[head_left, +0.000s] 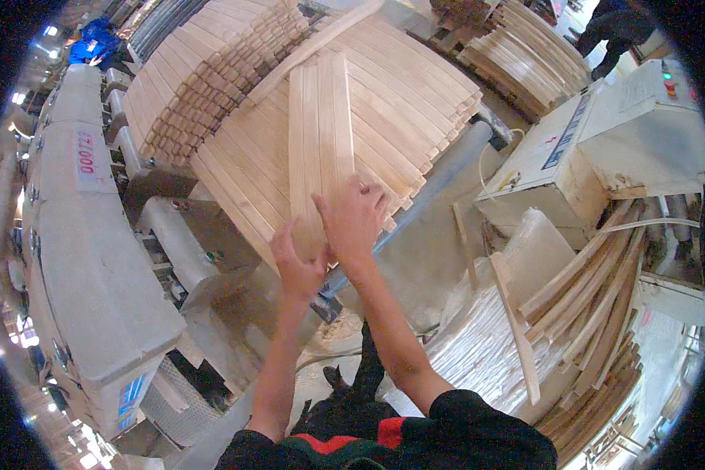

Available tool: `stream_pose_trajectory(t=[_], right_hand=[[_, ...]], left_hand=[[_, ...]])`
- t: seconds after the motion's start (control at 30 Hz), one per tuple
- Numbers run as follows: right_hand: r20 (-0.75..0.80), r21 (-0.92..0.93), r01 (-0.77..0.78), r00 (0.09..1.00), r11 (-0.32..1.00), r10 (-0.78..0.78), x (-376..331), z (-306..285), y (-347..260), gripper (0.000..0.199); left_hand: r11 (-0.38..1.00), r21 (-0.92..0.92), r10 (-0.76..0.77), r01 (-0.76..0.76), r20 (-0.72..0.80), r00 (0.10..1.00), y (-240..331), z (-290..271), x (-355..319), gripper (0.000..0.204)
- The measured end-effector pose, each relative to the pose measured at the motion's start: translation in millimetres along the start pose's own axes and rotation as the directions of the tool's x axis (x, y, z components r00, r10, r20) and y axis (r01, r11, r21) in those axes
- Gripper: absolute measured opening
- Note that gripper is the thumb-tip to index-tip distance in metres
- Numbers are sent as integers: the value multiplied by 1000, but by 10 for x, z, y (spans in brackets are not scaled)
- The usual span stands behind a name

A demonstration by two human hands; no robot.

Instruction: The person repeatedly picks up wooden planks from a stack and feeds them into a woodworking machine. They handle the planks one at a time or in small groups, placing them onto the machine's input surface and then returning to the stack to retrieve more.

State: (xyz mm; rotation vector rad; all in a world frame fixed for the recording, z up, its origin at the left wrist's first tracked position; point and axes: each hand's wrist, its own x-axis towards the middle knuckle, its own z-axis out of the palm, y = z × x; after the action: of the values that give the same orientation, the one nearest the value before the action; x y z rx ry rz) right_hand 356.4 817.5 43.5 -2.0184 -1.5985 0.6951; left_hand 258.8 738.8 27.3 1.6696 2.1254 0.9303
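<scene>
Seemingly, the left hand [300, 262] and right hand [354, 218] clasp stiff slats [319, 133], best held by ends, at the stack [247, 168]'s near edge.

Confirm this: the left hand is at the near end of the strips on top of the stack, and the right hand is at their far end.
Not quite: the head view shows the right hand at the near end of the strips too, beside the left hand.
</scene>
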Motion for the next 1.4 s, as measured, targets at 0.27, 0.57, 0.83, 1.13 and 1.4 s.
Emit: stream_pose_trajectory(t=[0.27,0.57,0.83,1.13,1.4], right_hand=[[-41,-225,65,996,972,-76,-845,-113,198,115],[87,-257,2,996,966,21,-1232,-359,227,109],[200,-258,-31,976,966,85,-2976,-786,817,115],[119,-123,-20,992,992,35,-4781,-849,1562,121],[25,-72,-21,999,997,23,-6476,-982,1089,121]], left_hand=[[372,-867,-373,331,187,909,-87,-10,-903,37],[-298,-809,-374,506,587,718,-433,-109,-1182,44],[-475,-544,151,692,724,673,-192,25,-1374,96],[-532,-424,427,733,613,665,212,-384,-2467,113],[-429,-493,664,757,396,635,229,-1498,-3609,117]])
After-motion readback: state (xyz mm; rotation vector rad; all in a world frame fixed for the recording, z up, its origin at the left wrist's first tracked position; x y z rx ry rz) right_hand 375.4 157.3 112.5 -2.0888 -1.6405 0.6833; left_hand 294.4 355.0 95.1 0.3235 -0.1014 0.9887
